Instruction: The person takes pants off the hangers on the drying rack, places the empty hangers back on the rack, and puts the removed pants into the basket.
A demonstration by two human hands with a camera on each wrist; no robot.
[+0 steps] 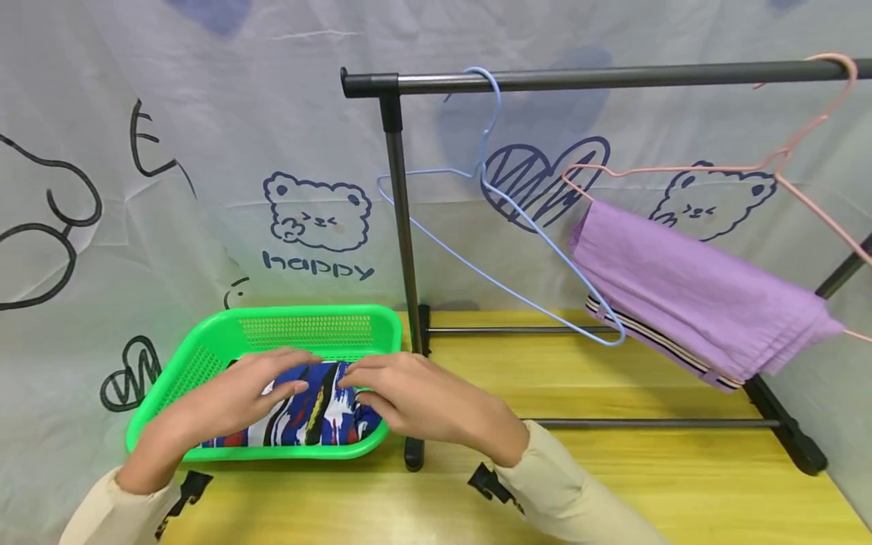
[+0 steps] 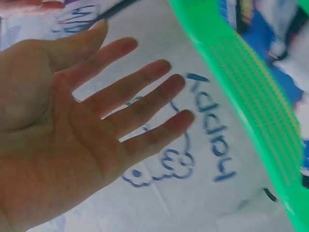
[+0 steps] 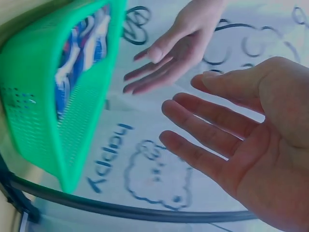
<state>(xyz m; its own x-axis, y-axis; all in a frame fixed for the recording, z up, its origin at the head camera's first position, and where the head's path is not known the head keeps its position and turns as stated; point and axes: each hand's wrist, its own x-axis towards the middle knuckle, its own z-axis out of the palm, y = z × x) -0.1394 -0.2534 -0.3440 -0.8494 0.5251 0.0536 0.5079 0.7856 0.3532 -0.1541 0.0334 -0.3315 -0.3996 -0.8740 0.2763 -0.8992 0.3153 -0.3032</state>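
Observation:
Both hands hover over a green plastic basket [image 1: 272, 453] that holds a folded cloth item [image 1: 316, 409] patterned in blue, white, black, red and yellow. My left hand [image 1: 241, 390] is above the left part of the cloth, thumb apart from the fingers. In the left wrist view its palm faces the camera, fingers spread and nothing in them. On the other side, my right hand [image 1: 415, 393] reaches over the basket's right end. The right wrist view shows its fingers [image 3: 193, 150] extended and holding nothing, with the basket and cloth beyond them.
A dark metal rack [image 1: 402, 219] stands right of the basket. From its top bar hang a bare blue hanger [image 1: 524, 216] and a pink hanger [image 1: 681, 168] carrying folded purple trousers [image 1: 695, 288]. Behind is a patterned white curtain [image 1: 204, 250]; below, a yellow wood-grain table [image 1: 313, 507].

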